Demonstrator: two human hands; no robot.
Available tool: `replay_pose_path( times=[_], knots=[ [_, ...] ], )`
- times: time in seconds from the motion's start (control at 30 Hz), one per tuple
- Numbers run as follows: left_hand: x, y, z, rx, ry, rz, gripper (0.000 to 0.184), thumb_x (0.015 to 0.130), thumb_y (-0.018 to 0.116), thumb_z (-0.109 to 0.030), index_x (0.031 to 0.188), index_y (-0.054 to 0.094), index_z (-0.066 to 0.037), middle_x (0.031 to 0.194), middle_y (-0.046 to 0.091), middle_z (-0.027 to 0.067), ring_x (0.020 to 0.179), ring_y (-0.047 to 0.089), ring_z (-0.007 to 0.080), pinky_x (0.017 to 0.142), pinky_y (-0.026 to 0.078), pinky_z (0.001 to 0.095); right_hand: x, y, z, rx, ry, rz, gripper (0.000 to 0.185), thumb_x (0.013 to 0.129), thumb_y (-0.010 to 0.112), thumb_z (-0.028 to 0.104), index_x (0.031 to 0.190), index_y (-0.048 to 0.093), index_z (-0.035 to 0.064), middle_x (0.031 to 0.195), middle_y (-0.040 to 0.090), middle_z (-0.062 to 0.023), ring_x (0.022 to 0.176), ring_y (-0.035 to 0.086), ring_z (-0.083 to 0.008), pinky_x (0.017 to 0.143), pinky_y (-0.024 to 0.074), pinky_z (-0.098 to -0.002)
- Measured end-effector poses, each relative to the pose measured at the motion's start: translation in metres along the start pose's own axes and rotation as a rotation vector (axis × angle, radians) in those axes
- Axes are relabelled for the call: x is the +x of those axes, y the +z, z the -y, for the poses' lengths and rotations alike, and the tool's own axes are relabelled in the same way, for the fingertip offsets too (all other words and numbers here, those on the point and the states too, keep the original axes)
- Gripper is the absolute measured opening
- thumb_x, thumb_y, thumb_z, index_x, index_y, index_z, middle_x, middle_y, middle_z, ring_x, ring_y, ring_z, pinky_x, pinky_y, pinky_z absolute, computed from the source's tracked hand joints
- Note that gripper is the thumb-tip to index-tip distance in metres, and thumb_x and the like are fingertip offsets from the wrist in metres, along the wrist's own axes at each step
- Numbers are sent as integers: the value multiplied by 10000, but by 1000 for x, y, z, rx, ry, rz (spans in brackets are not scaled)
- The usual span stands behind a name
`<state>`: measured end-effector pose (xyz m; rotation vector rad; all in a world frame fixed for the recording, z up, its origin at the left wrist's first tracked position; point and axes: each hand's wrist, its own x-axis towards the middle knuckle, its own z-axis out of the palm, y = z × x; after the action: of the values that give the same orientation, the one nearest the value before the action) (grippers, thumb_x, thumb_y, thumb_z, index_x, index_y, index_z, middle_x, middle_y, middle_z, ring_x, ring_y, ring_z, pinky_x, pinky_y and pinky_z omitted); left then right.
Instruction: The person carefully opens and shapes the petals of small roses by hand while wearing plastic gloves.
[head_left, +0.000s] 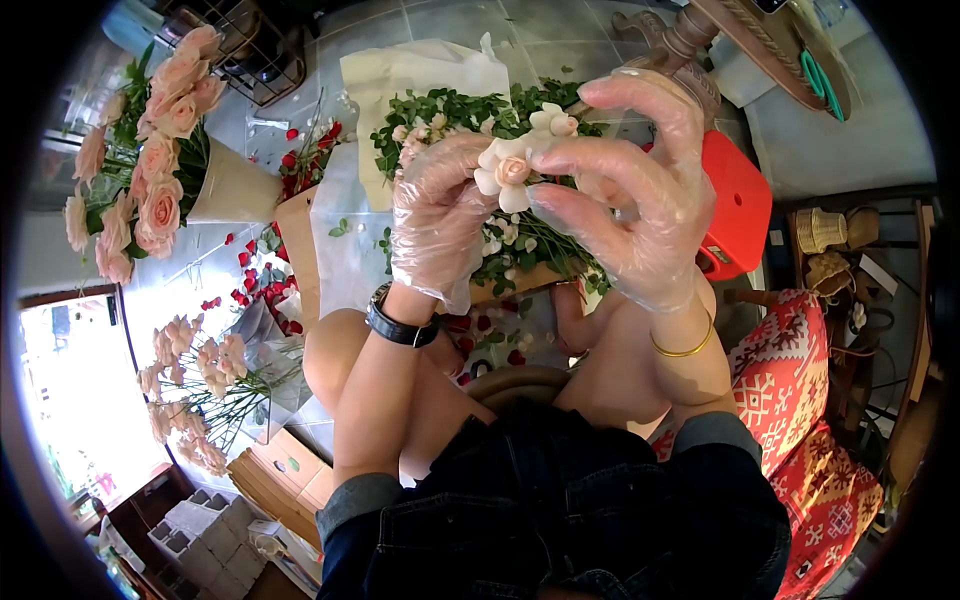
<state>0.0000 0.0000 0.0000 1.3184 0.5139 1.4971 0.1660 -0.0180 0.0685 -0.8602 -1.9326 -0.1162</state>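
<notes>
Both hands wear clear plastic gloves and meet around a small pale pink rose (512, 171) with cream outer petals. My left hand (441, 215) pinches the rose from the left, its fingertips partly hidden behind the bloom. Thumb and index finger of my right hand (640, 190) touch the rose's right edge, the other fingers curved and spread. Another cream-pink bloom (563, 124) shows just above, near the right fingertips; what bears it is hidden. Green leafy stems with small pale roses (440, 110) lie below the hands on paper.
Large pink roses (160, 205) stand in a pale bucket (235, 185) at the left. More roses (200, 365) lie lower left, near cardboard (285, 470). Red petals (245, 290) dot the floor. A red stool (738, 205) and patterned cushion (785, 390) are at the right.
</notes>
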Motion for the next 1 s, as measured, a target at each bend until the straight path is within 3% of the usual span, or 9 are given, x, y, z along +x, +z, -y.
replay_pose_path(
  times=[0.07, 0.27, 0.4, 0.47, 0.6, 0.67, 0.8, 0.9, 1.0],
  knots=[
    [0, 0, -2, -5, -50, 10, 203, 817, 642, -106, 994, 631, -8, 986, 600, 99, 901, 556, 184, 734, 464, 284, 1, 2, 4, 26, 146, -4, 207, 621, 772, 215, 799, 678, 170, 1060, 523, -40, 1024, 471, -259, 855, 408, -340],
    [-2, 2, 0, -17, -136, 10, 204, 814, 646, -111, 983, 631, 3, 975, 604, 100, 904, 552, 183, 750, 464, 290, 1, 3, 2, 49, 145, 13, 198, 610, 776, 201, 758, 653, 152, 1056, 526, -36, 1011, 483, -249, 849, 414, -340],
    [-1, 4, -4, -14, -61, 25, 195, 818, 642, -113, 973, 632, 5, 989, 604, 103, 904, 552, 188, 762, 465, 297, 0, 2, 1, 91, 190, 11, 196, 612, 776, 202, 749, 644, 153, 1059, 531, -34, 1005, 491, -245, 843, 420, -337],
    [-1, 4, -5, -42, -61, 35, 172, 812, 642, -96, 947, 633, 11, 991, 606, 110, 895, 558, 198, 764, 461, 306, 1, -2, -1, 66, 132, 70, 236, 606, 784, 198, 752, 629, 97, 1096, 545, -98, 1028, 530, -237, 832, 450, -326],
    [2, 0, -7, 20, -119, 100, 161, 797, 651, -88, 917, 634, 17, 978, 609, 116, 876, 563, 204, 756, 457, 310, 2, -1, -1, 103, 141, 93, 217, 615, 777, 161, 755, 626, 96, 1109, 541, -103, 1027, 535, -234, 865, 439, -334],
    [1, -2, -6, 20, -144, 122, 164, 785, 659, -95, 897, 635, 22, 958, 612, 115, 853, 567, 207, 740, 451, 303, 2, 1, 0, 219, 247, 77, 175, 631, 760, 179, 758, 644, 144, 1087, 536, -37, 1006, 507, -224, 817, 437, -310],
    [2, 0, -10, 76, -118, 121, 178, 787, 661, -113, 901, 635, 21, 931, 609, 102, 812, 558, 191, 702, 448, 287, 1, 1, -1, 239, 262, 90, 149, 653, 743, 178, 760, 645, 146, 1090, 540, -40, 1003, 512, -221, 816, 440, -304],
    [2, 0, -13, 109, -158, 127, 162, 793, 646, -89, 909, 632, 23, 890, 596, 84, 766, 539, 164, 662, 442, 272, 1, 0, -3, 237, 270, 105, 135, 663, 733, 182, 757, 643, 141, 1091, 546, -45, 1008, 512, -219, 833, 435, -305],
    [3, 2, -13, 51, -211, 104, 141, 795, 628, -53, 916, 632, 19, 847, 578, 66, 734, 518, 137, 629, 433, 253, 1, -2, -4, 235, 252, 165, 172, 670, 732, 140, 749, 607, 51, 1142, 522, -137, 1061, 524, -242, 953, 384, -364]
  ],
)
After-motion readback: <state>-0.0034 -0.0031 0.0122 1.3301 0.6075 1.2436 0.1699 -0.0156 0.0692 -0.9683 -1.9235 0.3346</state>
